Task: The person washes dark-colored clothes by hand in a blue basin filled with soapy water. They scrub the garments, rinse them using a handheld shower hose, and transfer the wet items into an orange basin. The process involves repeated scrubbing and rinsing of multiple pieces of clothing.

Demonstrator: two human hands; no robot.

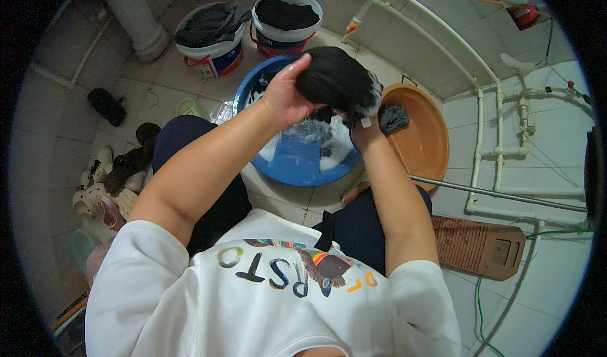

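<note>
A bunched black garment (335, 75), wet and with suds along its right side, is held up over the blue basin (303, 175). A small white tag hangs from its lower edge. My left hand (289, 91) grips its left side, thumb on top and fingers curling underneath. My right hand (365, 129) holds it from below on the right, its fingers mostly hidden by the fabric. Beneath lies foamy water (316, 132) with dark cloth in it, and the basin's ribbed washboard part shows at the near side.
Two white buckets (234, 52) (303, 33) of dark clothes stand behind the basin. An orange-brown basin (430, 126) with a grey cloth (394, 119) is at right, near a brown washboard (477, 246) and wall pipes (499, 142). Several shoes (95, 196) and a black bundle (106, 106) lie left.
</note>
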